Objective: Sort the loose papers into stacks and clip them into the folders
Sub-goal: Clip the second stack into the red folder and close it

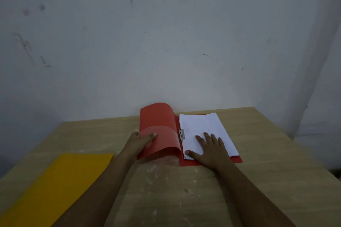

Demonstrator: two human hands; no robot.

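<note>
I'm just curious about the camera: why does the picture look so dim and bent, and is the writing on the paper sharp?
Head view: dim, bluish light with dark corners; the wide lens bows the table edges; faint writing on the papers is too soft to read; the red folder cover, gripped by the left hand, is slightly translucent; no strong glare.

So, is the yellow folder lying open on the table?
No, the yellow folder lies closed and flat on the table; only the red folder is open.

Papers (203,127) lie in the open folder (158,118); another folder (55,180) lies left, nearer.
</note>
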